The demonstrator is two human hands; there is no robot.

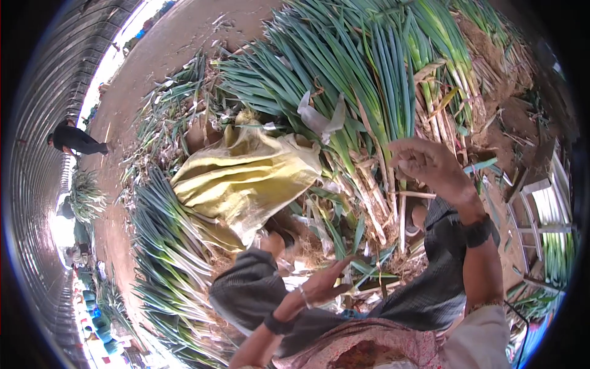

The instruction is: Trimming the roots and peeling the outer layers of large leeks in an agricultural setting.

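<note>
My right hand (427, 169) reaches over the near ends of a pile of long green onions (375, 74). Its fingers curl round a green onion (402, 215), whose pale stalk hangs below them toward the roots. Palm inward and fingers stretched, my left hand (322, 284) hovers above loose leaves and trimmings (362, 264) between my knees; it holds nothing. A yellow woven sack (246, 178) lies crumpled ahead of my left knee.
More green onions (166, 246) lie stacked along the left. Scraps of leaf (166, 117) litter the dirt floor (117, 184). A metal rack (531, 227) stands at the right. Far left, a person in dark clothes (77, 140) bends inside the arched shelter.
</note>
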